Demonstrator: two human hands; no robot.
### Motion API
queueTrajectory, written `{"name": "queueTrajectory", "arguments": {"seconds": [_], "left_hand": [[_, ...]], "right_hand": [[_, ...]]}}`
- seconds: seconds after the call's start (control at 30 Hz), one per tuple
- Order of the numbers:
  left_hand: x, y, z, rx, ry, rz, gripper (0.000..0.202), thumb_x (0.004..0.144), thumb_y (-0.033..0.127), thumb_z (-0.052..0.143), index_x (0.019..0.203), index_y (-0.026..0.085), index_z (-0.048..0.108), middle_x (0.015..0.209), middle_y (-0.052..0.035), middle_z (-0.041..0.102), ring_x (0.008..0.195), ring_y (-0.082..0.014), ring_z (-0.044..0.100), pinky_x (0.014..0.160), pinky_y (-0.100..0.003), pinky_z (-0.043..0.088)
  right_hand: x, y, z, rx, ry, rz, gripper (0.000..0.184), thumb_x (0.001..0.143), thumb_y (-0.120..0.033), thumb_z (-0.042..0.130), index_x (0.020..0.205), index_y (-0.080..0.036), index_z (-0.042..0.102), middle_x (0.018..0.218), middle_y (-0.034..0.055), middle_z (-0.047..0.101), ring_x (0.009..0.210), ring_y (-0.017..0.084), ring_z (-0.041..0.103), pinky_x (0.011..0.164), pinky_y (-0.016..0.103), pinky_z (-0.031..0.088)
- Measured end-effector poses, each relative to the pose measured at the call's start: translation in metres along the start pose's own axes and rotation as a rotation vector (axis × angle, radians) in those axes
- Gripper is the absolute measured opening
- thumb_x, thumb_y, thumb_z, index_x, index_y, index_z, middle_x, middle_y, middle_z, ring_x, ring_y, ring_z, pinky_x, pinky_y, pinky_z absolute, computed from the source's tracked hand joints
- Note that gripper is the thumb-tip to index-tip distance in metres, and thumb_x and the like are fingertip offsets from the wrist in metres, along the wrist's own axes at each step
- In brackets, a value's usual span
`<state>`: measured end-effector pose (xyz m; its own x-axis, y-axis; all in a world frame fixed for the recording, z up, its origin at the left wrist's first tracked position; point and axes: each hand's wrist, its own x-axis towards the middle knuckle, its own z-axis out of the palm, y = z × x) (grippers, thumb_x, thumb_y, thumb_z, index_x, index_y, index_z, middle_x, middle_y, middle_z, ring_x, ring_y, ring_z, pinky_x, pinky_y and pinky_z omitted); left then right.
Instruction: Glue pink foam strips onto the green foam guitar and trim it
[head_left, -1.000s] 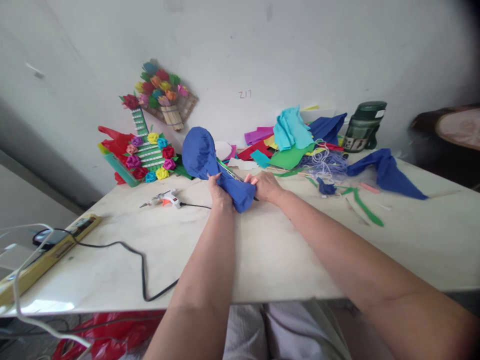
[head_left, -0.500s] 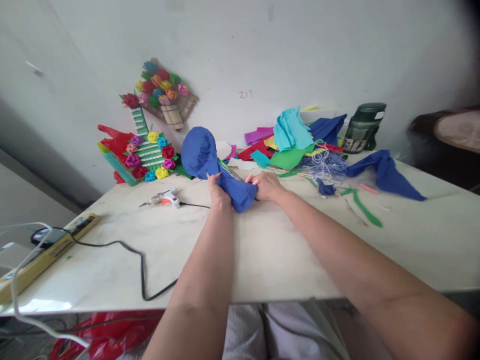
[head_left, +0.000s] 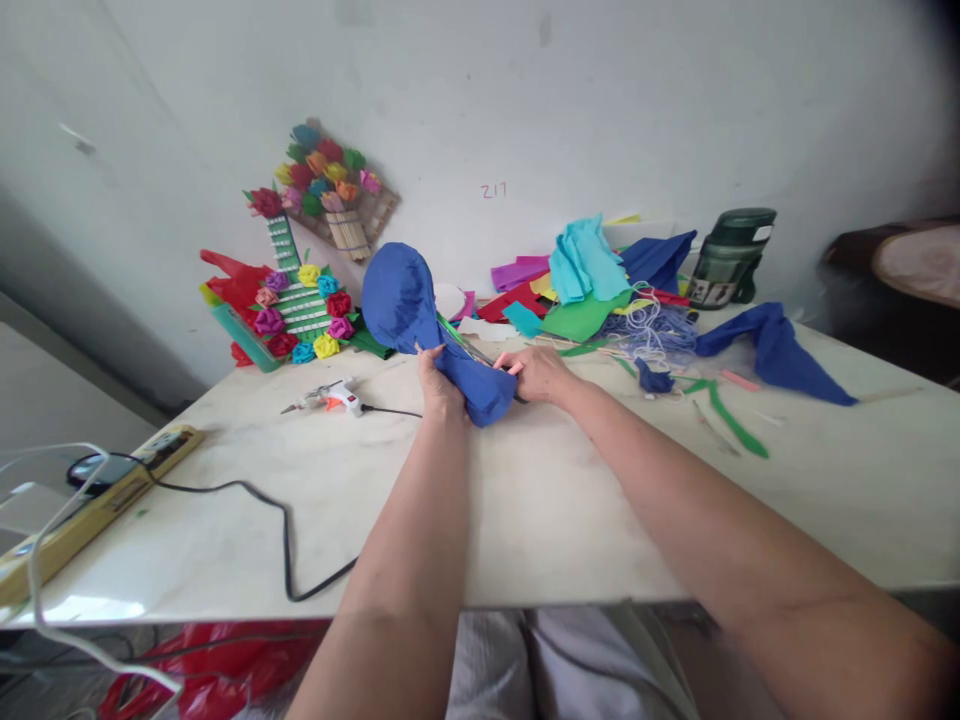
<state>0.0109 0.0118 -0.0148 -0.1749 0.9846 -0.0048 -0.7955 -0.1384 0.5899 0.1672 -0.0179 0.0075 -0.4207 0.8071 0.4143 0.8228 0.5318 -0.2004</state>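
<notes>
A piece wrapped in blue crepe paper (head_left: 397, 295), round at the upper left and flared at its lower right, is held tilted above the table. My left hand (head_left: 441, 385) is closed around its narrower middle from below, the thumb lying on the front. At its right edge, my right hand (head_left: 541, 374) grips what looks like scissors (head_left: 484, 356). Their grey blades lie along the edge of the blue paper, and part of a dark handle shows under the fingers. The back of the piece is hidden.
A hot glue gun (head_left: 343, 396) lies left, its black cord (head_left: 285, 540) running across the table. Behind are a paper-flower guitar model (head_left: 300, 305), a coloured paper pile (head_left: 585, 262), yarn (head_left: 652, 325) and a green bottle (head_left: 733, 258). A power strip (head_left: 112, 505) lies far left.
My right hand has shifted very slightly along the edge of the blue piece, and the grey blades show a little more. My left hand keeps its hold; the whole view has shifted slightly.
</notes>
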Motion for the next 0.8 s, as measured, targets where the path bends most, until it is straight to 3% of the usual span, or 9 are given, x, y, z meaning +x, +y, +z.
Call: {"name": "queueTrajectory", "arguments": {"seconds": [0.2, 0.37, 0.6, 0.8], "left_hand": [[-0.002, 0.002, 0.003, -0.032, 0.05, -0.01, 0.025, 0.065, 0.038, 0.058, 0.082, 0.02, 0.058, 0.065, -0.0013, 0.056, 0.066, -0.021, 0.062, 0.067, -0.035, 0.051], [-0.006, 0.008, 0.008, -0.028, 0.102, 0.0, 0.019, 0.064, 0.035, 0.053, 0.075, 0.019, 0.055, 0.059, -0.0005, 0.053, 0.055, -0.0179, 0.057, 0.064, -0.035, 0.05], [-0.009, 0.009, 0.009, -0.042, 0.1, -0.015, 0.017, 0.065, 0.033, 0.049, 0.073, 0.019, 0.054, 0.059, -0.0011, 0.053, 0.052, -0.0171, 0.054, 0.065, -0.036, 0.049], [-0.007, 0.008, 0.007, -0.044, 0.085, 0.016, 0.016, 0.063, 0.033, 0.051, 0.071, 0.019, 0.054, 0.059, -0.0007, 0.054, 0.051, -0.0161, 0.054, 0.065, -0.035, 0.049]], "right_hand": [[-0.001, -0.012, -0.008, -0.062, -0.05, 0.034, 0.03, 0.081, -0.031, 0.051, 0.099, -0.023, 0.073, 0.089, 0.0079, 0.074, 0.084, 0.023, 0.067, 0.066, 0.028, 0.041], [-0.004, -0.014, -0.013, -0.016, -0.029, 0.05, 0.033, 0.079, -0.033, 0.055, 0.106, -0.023, 0.07, 0.091, 0.0067, 0.075, 0.086, 0.022, 0.067, 0.07, 0.027, 0.042], [-0.001, -0.01, -0.006, -0.024, 0.01, 0.053, 0.027, 0.077, -0.034, 0.058, 0.093, -0.02, 0.074, 0.086, 0.0082, 0.075, 0.084, 0.022, 0.068, 0.069, 0.027, 0.043], [0.0, -0.011, -0.006, -0.032, 0.0, 0.059, 0.027, 0.078, -0.033, 0.057, 0.093, -0.019, 0.074, 0.088, 0.0094, 0.075, 0.085, 0.022, 0.068, 0.069, 0.027, 0.043]]}}
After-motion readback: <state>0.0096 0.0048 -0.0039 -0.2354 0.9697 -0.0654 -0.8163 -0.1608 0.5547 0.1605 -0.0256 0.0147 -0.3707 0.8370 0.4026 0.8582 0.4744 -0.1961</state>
